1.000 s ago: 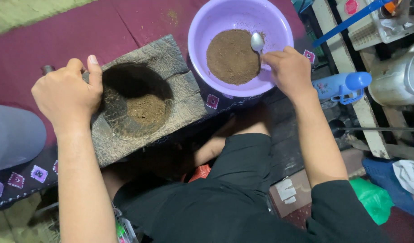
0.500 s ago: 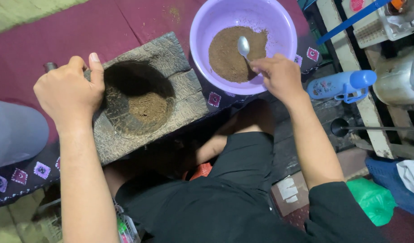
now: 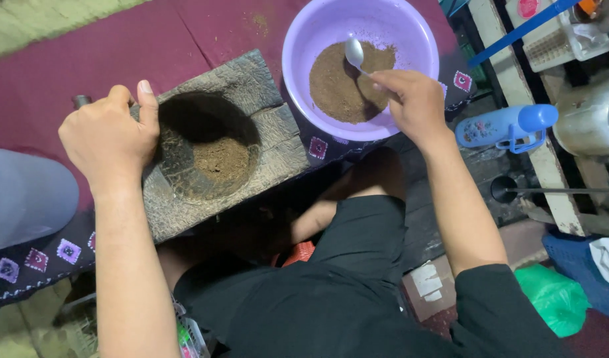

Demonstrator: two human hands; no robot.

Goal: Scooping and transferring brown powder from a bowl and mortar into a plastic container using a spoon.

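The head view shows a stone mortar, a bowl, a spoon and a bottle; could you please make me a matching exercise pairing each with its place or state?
Things:
1. stone mortar
2. purple bowl
3. metal spoon
4. blue bottle

Places or states:
A. lying on its side, right of the right hand
B. held by the right hand, over brown powder
C. gripped at its rim by the left hand
D. holding a mound of brown powder

Pairs: 1-C, 2-D, 3-B, 4-A
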